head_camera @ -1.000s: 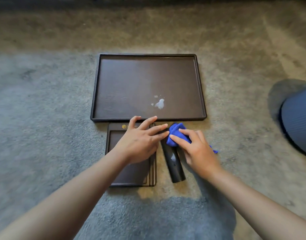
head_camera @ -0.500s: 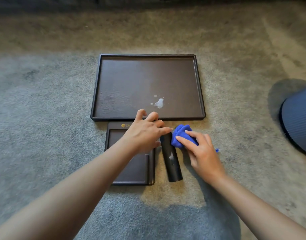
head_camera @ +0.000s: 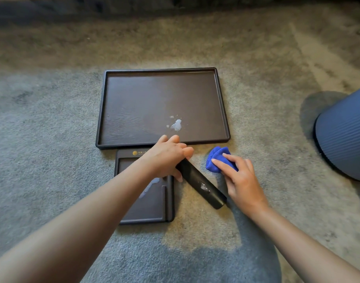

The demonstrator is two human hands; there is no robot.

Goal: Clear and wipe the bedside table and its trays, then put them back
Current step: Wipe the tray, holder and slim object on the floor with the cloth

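A large dark tray lies on the carpet with a pale smear near its front right. Below it sits a small dark tray with a gold logo, partly covered by my left forearm. My left hand grips the far end of a black cylinder, which lies slanted on the carpet with a light smudge on its side. To the right, my right hand presses a bunched blue cloth onto the carpet, apart from the cylinder.
A ribbed dark-blue bin stands on the carpet at the right edge. Grey-beige carpet surrounds the trays. A dark strip, perhaps furniture, runs along the top of the view.
My left hand has closed on the cylinder's far end and swung it, so it now slants to the right. The blue cloth and my right hand have come off the cylinder, moving right.
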